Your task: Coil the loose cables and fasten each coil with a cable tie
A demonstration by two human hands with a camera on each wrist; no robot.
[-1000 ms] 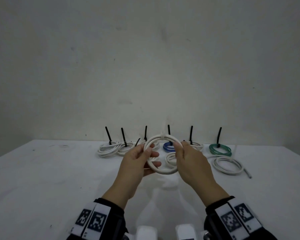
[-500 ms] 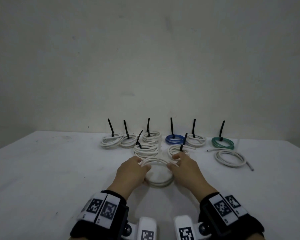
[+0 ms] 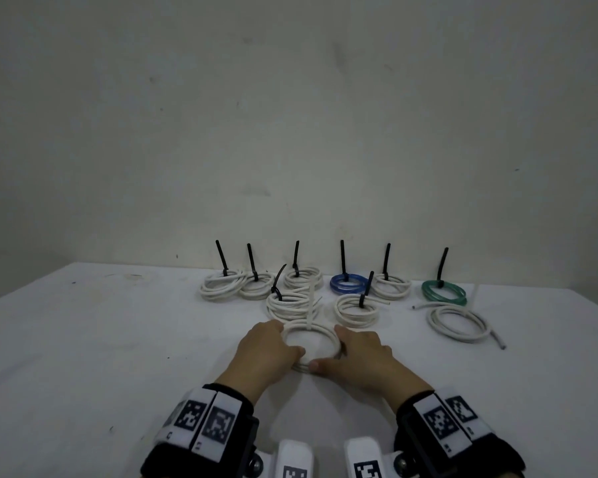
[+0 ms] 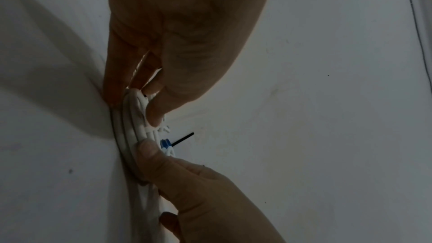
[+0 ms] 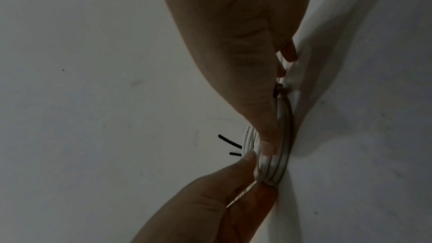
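Both hands, left hand (image 3: 268, 350) and right hand (image 3: 361, 353), each grip clamped on opposite sides of the white cable coil (image 3: 327, 334), flat on the tabletop (image 3: 83, 357), probably to stop it springing open, white cable tie (image 3: 312, 307) at its far edge.

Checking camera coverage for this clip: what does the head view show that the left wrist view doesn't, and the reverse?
Only the head view shows the whole table, the untied white coil at right, the green coil and the white tie on the held coil.

Only the left wrist view shows, edge-on, the held coil's stacked loops lying on the table, with the thumb on top.

Both show the left hand and right hand gripping the held coil, and the blue coil.
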